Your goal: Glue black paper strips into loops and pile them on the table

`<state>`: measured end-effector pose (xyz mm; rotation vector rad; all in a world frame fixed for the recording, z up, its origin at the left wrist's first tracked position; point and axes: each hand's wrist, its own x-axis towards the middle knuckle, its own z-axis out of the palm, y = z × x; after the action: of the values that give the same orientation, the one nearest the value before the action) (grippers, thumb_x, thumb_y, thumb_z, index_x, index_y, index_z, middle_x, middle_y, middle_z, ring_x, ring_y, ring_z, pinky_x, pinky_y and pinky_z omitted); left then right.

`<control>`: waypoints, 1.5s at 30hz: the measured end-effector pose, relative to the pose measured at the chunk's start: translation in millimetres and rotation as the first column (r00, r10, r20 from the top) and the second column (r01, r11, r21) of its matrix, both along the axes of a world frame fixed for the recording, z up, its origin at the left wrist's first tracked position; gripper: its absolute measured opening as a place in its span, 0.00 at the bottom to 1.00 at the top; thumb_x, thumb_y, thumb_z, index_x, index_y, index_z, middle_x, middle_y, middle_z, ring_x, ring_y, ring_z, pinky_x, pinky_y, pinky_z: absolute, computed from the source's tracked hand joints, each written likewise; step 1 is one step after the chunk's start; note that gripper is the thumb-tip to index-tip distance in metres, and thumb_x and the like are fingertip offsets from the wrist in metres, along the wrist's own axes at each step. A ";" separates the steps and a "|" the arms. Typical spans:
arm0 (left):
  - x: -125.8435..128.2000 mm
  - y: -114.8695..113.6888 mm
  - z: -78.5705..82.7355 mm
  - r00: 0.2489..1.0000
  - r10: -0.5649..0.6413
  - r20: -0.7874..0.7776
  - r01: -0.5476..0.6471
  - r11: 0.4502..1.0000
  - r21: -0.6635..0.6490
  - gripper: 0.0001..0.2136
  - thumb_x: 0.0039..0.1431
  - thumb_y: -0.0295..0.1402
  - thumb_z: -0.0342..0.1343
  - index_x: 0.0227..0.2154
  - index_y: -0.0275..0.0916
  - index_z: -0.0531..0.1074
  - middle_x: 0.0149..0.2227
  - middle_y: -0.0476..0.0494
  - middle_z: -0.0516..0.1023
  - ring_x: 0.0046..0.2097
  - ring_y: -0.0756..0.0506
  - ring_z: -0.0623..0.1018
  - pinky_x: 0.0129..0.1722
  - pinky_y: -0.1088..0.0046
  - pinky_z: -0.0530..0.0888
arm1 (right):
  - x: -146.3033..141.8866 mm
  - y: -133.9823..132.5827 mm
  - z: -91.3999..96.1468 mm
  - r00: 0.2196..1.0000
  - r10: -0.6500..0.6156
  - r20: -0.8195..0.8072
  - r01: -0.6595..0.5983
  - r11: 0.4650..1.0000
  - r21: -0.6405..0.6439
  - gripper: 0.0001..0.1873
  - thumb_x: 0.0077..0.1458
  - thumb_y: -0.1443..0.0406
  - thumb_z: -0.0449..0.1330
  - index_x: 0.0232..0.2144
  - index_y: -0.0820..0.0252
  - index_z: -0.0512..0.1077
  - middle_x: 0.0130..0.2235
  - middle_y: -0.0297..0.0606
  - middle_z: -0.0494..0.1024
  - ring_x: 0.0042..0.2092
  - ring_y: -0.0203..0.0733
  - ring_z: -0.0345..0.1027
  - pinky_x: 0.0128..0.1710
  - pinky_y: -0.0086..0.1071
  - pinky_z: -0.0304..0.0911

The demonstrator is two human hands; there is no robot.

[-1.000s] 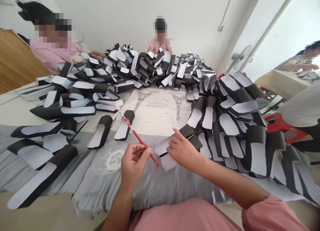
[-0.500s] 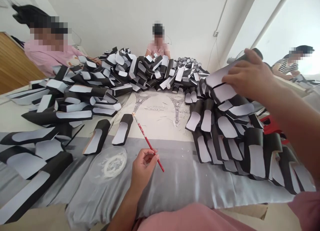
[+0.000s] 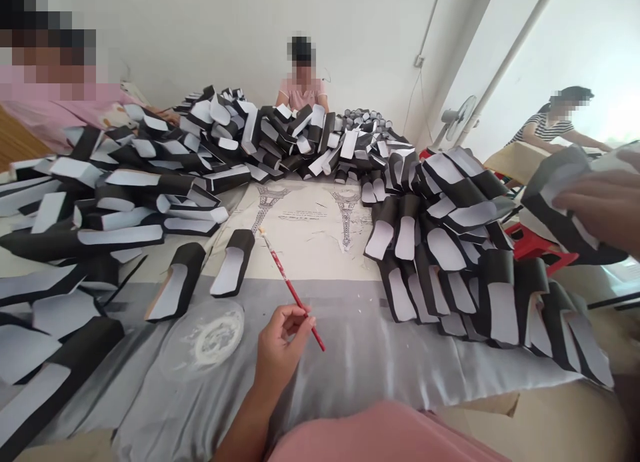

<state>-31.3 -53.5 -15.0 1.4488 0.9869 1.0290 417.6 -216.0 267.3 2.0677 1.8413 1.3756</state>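
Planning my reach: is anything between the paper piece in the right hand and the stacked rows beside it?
Nothing visible: the black-and-white paper piece in the right hand hangs just beyond the stacked rows, with only a red plastic stool lower down, under the gap.

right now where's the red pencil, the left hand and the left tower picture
red pencil (image 3: 286, 280), head view, middle of the shaft
left hand (image 3: 281, 349), head view, middle of the hand
left tower picture (image 3: 265, 209), head view, middle of the tower

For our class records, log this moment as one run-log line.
left hand: red pencil | right hand: black-and-white paper piece | ahead: Eiffel Tower sheet
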 end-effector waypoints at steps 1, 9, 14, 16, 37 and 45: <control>0.1 -0.3 -0.4 1.000 -0.001 0.007 0.001 1.000 -0.002 0.13 0.53 0.41 0.64 0.34 0.40 0.69 0.39 0.41 0.82 0.36 0.45 0.82 0.36 0.69 0.80 | 1.9 -9.1 -5.9 1.000 0.020 0.019 -0.018 0.994 -0.104 0.42 0.58 0.50 0.26 0.25 0.43 0.79 0.39 0.33 0.85 0.45 0.25 0.78 0.56 0.22 0.55; 2.6 -1.7 3.4 0.999 -0.022 0.047 0.023 0.999 -0.031 0.14 0.53 0.39 0.65 0.35 0.40 0.67 0.39 0.42 0.81 0.35 0.47 0.81 0.32 0.72 0.79 | -47.9 0.4 -45.2 0.957 0.270 0.107 -0.200 0.880 -0.432 0.32 0.68 0.69 0.33 0.32 0.50 0.77 0.40 0.37 0.82 0.50 0.29 0.74 0.71 0.35 0.41; 3.1 -0.2 8.4 0.998 0.002 0.070 0.003 0.998 -0.068 0.14 0.51 0.38 0.65 0.34 0.40 0.66 0.39 0.43 0.80 0.33 0.48 0.81 0.30 0.75 0.77 | -100.9 30.8 -79.6 0.878 0.471 0.089 -0.335 0.735 -0.590 0.19 0.66 0.75 0.43 0.38 0.54 0.72 0.37 0.34 0.78 0.48 0.33 0.72 0.72 0.44 0.48; 3.3 0.5 7.8 0.998 0.002 0.070 0.004 0.997 -0.076 0.14 0.51 0.38 0.65 0.34 0.40 0.66 0.39 0.43 0.80 0.33 0.48 0.81 0.30 0.74 0.76 | -107.6 37.3 -99.7 0.859 0.512 -0.033 -0.413 0.652 -0.636 0.17 0.64 0.76 0.45 0.39 0.55 0.71 0.37 0.32 0.78 0.50 0.33 0.70 0.71 0.45 0.53; 3.2 0.1 5.8 0.997 -0.029 0.072 0.036 0.994 -0.104 0.13 0.52 0.38 0.64 0.34 0.40 0.66 0.39 0.43 0.80 0.33 0.49 0.79 0.33 0.72 0.76 | -104.9 79.0 -181.2 0.721 0.686 -0.096 -0.527 0.454 -0.718 0.10 0.47 0.77 0.61 0.26 0.57 0.75 0.30 0.33 0.75 0.43 0.43 0.69 0.70 0.53 0.48; 5.2 0.4 9.6 0.993 -0.052 0.108 0.063 0.993 -0.103 0.10 0.54 0.35 0.62 0.33 0.40 0.66 0.39 0.45 0.80 0.32 0.50 0.79 0.33 0.73 0.76 | -103.1 86.8 -188.1 0.678 0.683 -0.271 -0.673 0.429 -0.603 0.16 0.48 0.80 0.54 0.24 0.56 0.73 0.28 0.35 0.72 0.38 0.42 0.67 0.69 0.50 0.49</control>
<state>-26.0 -53.1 -5.5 1.3147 0.9056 0.9860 314.5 -129.2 79.3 0.9382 2.7716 0.5386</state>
